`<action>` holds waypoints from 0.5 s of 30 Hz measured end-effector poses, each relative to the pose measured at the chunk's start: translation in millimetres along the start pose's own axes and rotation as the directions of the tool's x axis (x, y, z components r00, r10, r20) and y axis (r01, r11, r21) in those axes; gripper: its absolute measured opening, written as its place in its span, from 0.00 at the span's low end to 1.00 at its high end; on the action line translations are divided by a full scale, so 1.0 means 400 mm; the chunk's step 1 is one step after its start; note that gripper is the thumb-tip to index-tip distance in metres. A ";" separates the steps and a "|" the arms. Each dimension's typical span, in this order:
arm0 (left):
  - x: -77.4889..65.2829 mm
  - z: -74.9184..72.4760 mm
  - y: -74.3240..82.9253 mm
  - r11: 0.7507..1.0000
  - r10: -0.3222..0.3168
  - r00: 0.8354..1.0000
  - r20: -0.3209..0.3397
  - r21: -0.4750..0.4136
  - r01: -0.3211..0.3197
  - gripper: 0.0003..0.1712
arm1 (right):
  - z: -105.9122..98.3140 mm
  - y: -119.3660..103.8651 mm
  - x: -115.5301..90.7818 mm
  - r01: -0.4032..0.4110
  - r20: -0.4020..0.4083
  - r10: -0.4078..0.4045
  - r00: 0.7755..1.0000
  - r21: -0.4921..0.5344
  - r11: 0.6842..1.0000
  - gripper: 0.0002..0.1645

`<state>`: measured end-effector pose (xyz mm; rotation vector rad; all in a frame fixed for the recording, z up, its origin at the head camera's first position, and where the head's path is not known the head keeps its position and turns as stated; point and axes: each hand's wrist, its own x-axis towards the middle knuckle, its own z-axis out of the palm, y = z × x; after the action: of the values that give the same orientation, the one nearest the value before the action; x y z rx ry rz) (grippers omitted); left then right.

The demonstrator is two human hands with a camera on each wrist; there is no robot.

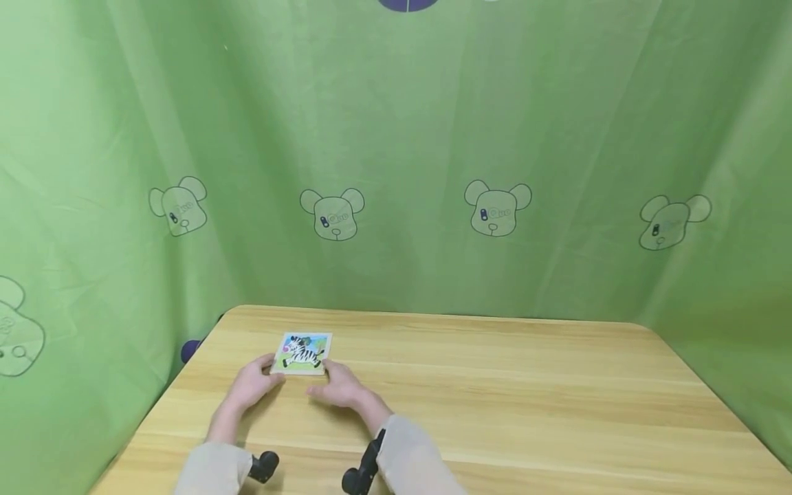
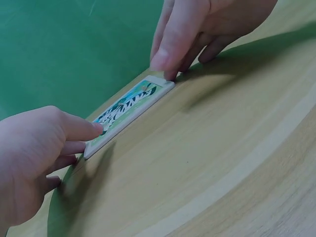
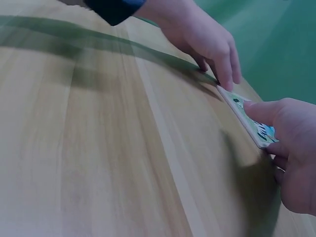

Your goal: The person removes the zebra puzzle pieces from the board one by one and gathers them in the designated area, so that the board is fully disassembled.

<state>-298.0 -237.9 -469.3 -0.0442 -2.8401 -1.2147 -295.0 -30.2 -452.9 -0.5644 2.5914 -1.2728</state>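
A flat square board (image 1: 302,353) with a zebra picture and a pale border lies toward the far left of the wooden table. My left hand (image 1: 252,383) is at its left side, fingers spread along that edge and thumb by the near corner. On the opposite side, my right hand (image 1: 340,386) has its fingertips at the right edge, with the thumb apart in front of the board. The left wrist view shows the board (image 2: 126,109) between both hands, low against the tabletop. In the right wrist view, the thumb of my right hand (image 3: 296,143) overlaps the board's picture.
The wood-grain table (image 1: 495,399) stretches far to the right of the hands. A green curtain (image 1: 408,137) printed with bear heads hangs behind and beside it. Black wrist-worn devices (image 1: 265,467) sit at both sleeves.
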 end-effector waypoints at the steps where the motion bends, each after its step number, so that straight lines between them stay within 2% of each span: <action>1: -0.001 0.000 -0.001 1.000 0.000 1.000 -0.004 -0.001 0.000 0.35 | -0.003 0.002 -0.001 0.001 -0.010 0.000 1.000 0.032 0.999 0.42; 5: -0.001 0.003 0.004 1.000 0.016 1.000 -0.016 0.000 -0.016 0.32 | -0.016 0.016 -0.004 0.000 -0.041 0.004 0.999 0.102 0.995 0.40; 15: -0.006 0.041 0.039 0.998 0.035 0.999 -0.027 -0.051 -0.037 0.28 | -0.062 0.069 -0.031 0.036 -0.091 -0.031 0.995 0.052 0.998 0.39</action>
<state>-295.4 -215.2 -469.7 -0.0803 -2.7731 -1.2710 -299.0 7.9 -459.4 -0.5550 2.6213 -1.4056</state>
